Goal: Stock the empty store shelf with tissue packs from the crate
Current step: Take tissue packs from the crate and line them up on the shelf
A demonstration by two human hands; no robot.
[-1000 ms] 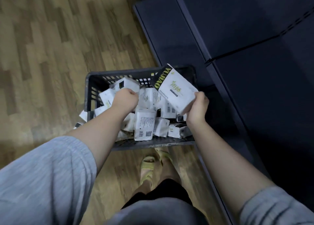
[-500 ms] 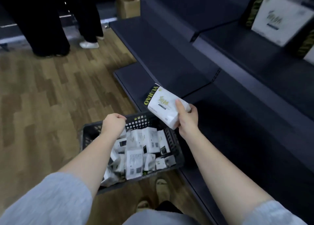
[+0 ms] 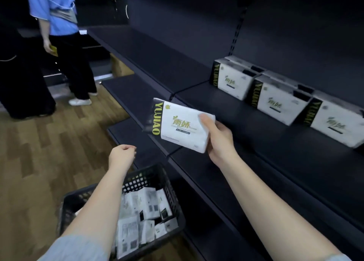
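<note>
The right hand (image 3: 220, 142) is gripping a white, black-edged plastic tissue pack (image 3: 180, 125), best stood beside the three shelved packs (image 3: 275, 97); the left hand (image 3: 122, 157) is hanging loosely curled, holding nothing.

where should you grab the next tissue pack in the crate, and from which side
Judging from the view, take the upright pack near the crate's middle by its two broad faces, coming straight down from above. The packs stand jumbled on edge with only their tops clear, and the crate walls block any sideways approach. The empty left hand hovers over the crate; the right hand holds a pack.
</note>
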